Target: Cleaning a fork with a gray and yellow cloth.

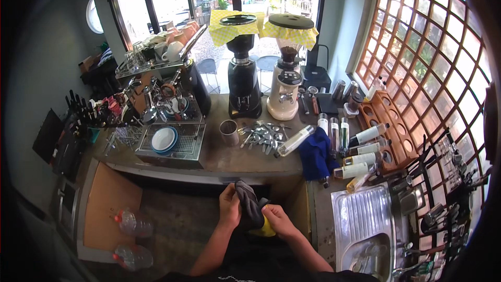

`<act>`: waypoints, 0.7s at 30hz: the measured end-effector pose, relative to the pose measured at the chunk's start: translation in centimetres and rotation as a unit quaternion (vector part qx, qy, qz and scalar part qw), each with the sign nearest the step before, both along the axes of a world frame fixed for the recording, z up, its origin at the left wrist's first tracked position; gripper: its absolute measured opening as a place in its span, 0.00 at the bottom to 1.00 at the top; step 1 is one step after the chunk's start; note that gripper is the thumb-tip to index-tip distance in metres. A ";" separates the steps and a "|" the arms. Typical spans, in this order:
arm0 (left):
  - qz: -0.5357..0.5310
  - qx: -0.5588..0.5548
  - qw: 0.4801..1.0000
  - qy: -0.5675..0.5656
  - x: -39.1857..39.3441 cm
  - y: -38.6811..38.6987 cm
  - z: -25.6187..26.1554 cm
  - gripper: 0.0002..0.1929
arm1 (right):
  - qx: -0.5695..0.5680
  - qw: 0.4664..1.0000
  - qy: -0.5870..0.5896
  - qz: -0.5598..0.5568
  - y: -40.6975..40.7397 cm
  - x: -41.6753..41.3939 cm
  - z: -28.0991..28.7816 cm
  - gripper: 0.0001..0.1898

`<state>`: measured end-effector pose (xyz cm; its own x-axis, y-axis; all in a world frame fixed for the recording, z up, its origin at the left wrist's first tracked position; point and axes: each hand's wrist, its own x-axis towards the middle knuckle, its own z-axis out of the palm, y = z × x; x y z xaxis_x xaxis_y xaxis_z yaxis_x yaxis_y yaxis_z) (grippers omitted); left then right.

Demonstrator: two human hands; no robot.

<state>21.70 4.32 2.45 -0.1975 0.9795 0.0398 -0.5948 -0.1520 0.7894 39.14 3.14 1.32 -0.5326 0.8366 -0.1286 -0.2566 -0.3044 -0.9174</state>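
In front of my body, below the counter's front edge, my left hand (pixel 230 205) pinches a dark grey cloth (pixel 247 199). My right hand (pixel 278 220) grips a yellow item (pixel 263 229) together with the lower part of the cloth. The yellow item is partly covered by the cloth and fingers, so its exact kind is unclear. Beyond my hands, a pile of metal spoons and other cutlery (pixel 266 135) lies on the counter beside a cylindrical container (pixel 229 132). A blue cloth (pixel 316 152) drapes over the counter's edge to the right.
An espresso machine (pixel 172 125) with plates on its tray stands left, with two coffee grinders (pixel 244 82) behind the cutlery. Bottles (pixel 356 170) lie by a wooden rack (pixel 385 125) at right. A steel sink (pixel 364 219) is nearer; plastic jugs (pixel 135 223) stand low left.
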 end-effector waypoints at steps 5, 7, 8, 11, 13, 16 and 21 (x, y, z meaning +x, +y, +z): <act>0.070 0.012 0.994 0.077 0.0 -0.4 -0.9 0.07 | 0.005 0.999 -0.038 0.035 0.0 0.3 1.0 0.18; 0.070 0.013 0.993 0.094 0.0 -0.4 -1.2 0.06 | -0.004 0.998 -0.042 0.042 -0.4 0.6 0.8 0.18; 0.073 0.016 0.991 0.111 0.0 -0.3 -1.3 0.06 | -0.011 0.998 -0.045 0.053 -0.6 0.8 0.7 0.19; 0.054 0.025 0.986 0.153 0.3 -0.1 -1.0 0.06 | -0.027 0.999 -0.031 0.022 -1.6 1.0 -0.4 0.18; 0.034 0.023 0.991 0.128 0.8 -0.1 -0.2 0.06 | -0.028 0.999 -0.021 0.013 -2.1 1.0 -0.4 0.18; -0.007 0.002 0.998 0.060 1.2 0.5 0.1 0.05 | -0.047 0.999 -0.008 -0.019 -2.7 0.6 -0.6 0.18; -0.033 -0.017 0.999 0.007 1.4 1.3 0.5 0.06 | -0.064 0.996 -0.010 -0.057 -2.4 0.0 -0.8 0.16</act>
<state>23.09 5.62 2.91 -0.1328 0.9911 0.0084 -0.5918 -0.0861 0.8015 39.13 0.71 0.50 -0.4308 0.8677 -0.2479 -0.2789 -0.3893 -0.8779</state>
